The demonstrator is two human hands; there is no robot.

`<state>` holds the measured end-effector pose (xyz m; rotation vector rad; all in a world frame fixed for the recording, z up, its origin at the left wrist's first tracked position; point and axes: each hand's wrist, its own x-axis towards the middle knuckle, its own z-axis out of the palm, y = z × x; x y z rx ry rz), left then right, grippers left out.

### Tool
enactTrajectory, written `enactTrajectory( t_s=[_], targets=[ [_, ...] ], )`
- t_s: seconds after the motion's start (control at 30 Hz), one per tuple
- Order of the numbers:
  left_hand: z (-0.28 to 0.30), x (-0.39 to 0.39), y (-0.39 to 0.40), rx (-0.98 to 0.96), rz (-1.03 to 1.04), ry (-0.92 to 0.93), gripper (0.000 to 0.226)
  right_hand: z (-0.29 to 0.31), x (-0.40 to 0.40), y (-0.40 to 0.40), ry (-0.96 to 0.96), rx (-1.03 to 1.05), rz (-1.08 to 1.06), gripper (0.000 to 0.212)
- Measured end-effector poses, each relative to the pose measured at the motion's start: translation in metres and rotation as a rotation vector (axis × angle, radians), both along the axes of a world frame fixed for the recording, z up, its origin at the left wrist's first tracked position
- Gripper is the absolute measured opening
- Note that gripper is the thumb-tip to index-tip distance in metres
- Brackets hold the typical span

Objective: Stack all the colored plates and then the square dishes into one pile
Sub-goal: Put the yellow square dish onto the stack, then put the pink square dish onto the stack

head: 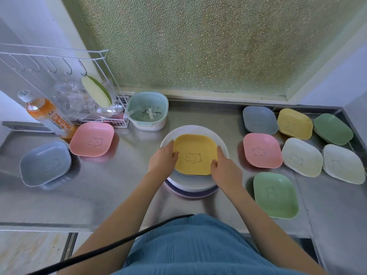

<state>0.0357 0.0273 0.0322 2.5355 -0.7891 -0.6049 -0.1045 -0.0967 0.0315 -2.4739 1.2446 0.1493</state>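
Yellow dish (195,153) edges held by both hands, atop plate pile (193,188).

steel counter (111,181), frosted green window (198,46)

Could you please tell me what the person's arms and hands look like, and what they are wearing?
Both forearms are bare to the frame edge, with no sleeves, gloves, rings or watch visible on the left hand or right hand. A blue ribbed garment covers the body, crossed by a black cable.
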Motion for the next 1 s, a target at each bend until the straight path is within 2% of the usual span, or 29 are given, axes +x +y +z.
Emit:
enactTrajectory(
  t_s=[0.1,0.23,0.37,0.53,0.67,0.73,0.8,0.9,1.0],
  targets=[
    [-0.003,0.005,0.011,-0.058,0.055,-0.013,0.046,-0.002,0.0,0.001,-0.023,-0.052,-0.029,0.058],
    [-0.006,0.025,0.043,-0.153,0.27,-0.065,0.04,-0.004,0.006,0.008,-0.079,-0.116,-0.052,0.06],
    [-0.015,0.054,0.082,-0.134,0.58,0.005,0.038,-0.006,0.016,0.02,-0.068,-0.176,-0.04,0.058],
    [-0.037,0.09,0.122,-0.138,1.005,0.162,0.054,-0.007,0.022,0.027,-0.023,-0.209,-0.074,0.052],
    [-0.067,0.124,0.143,-0.147,1.089,0.379,0.07,-0.007,0.028,0.038,-0.093,-0.358,-0.081,0.048],
    [-0.08,0.138,0.148,-0.289,1.167,0.536,0.071,-0.007,0.033,0.047,-0.146,-0.412,-0.074,0.047],
    [-0.083,0.145,0.148,-0.384,1.173,0.673,0.063,-0.006,0.04,0.057,-0.186,-0.455,-0.054,0.047],
    [-0.079,0.15,0.144,-0.46,1.186,0.74,0.05,-0.006,0.049,0.069,-0.228,-0.482,-0.007,0.043],
    [-0.077,0.157,0.143,-0.492,1.292,0.728,0.044,-0.006,0.056,0.077,-0.258,-0.496,0.023,0.041]
  ],
)
